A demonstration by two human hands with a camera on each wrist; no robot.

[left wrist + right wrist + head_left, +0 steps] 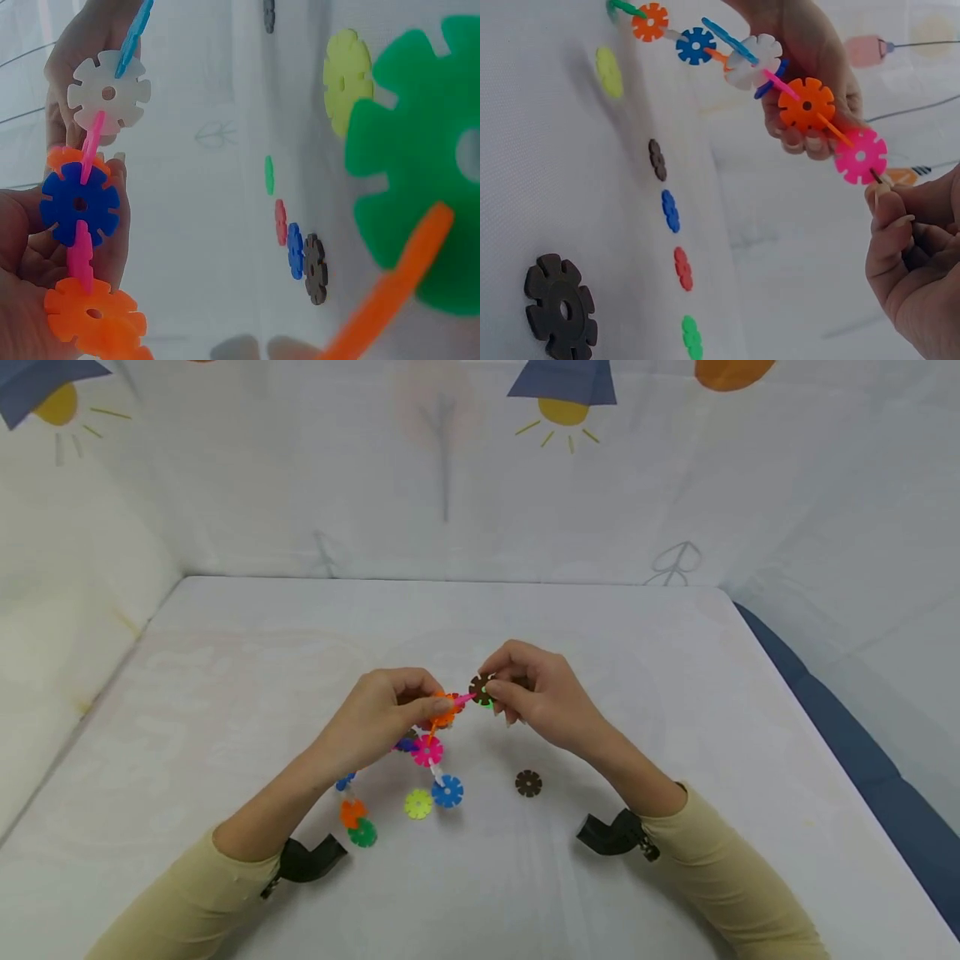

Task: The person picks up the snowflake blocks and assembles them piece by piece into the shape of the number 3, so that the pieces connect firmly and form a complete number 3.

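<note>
My left hand (382,710) holds a chain of interlocking notched plastic discs, with an orange disc (807,105) near its fingers. A pink disc (861,156) stands at the chain's right end. Between thumb and fingertips my right hand (543,693) pinches a brown disc (482,689), whose edge meets the pink disc at a notch. From the left hand the chain hangs toward me, with a white disc (754,61), a blue disc (447,792) and a green disc (363,832) among its pieces. Some joints are hidden behind the left hand.
On the white table (637,652) lie a loose brown disc (528,783) and a yellow disc (417,804). The right wrist view shows more loose discs in a row: blue (670,211), red (682,268) and green (692,337). White cloth walls (480,485) enclose the table.
</note>
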